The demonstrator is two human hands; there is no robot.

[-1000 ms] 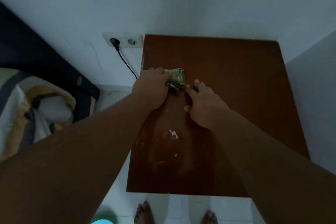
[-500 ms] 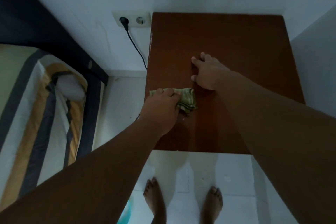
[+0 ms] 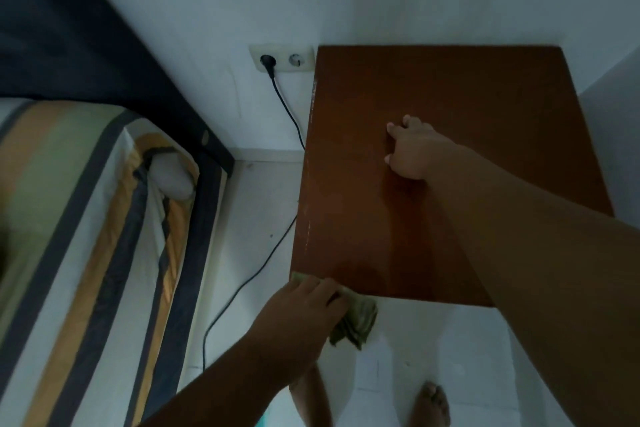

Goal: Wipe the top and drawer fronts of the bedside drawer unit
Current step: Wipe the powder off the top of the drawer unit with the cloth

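The brown wooden top of the bedside drawer unit [image 3: 485,107] fills the upper right, seen from above. My left hand [image 3: 298,319] grips a crumpled green cloth [image 3: 356,322] at the near left corner of the top, and the cloth hangs partly over the front edge. My right hand [image 3: 412,152] rests on the middle of the top, fingers spread on the wood. The drawer fronts are hidden below the top.
A white wall socket [image 3: 282,58] with a black plug sits left of the unit, and its cable [image 3: 242,288] trails over the white floor. A bed with striped bedding [image 3: 79,236] stands at the left. My bare feet [image 3: 431,402] are below the front edge.
My left hand has dragged the cloth toward me along the left side of the top, from the back to the front edge. My right hand stays pressed on the top.
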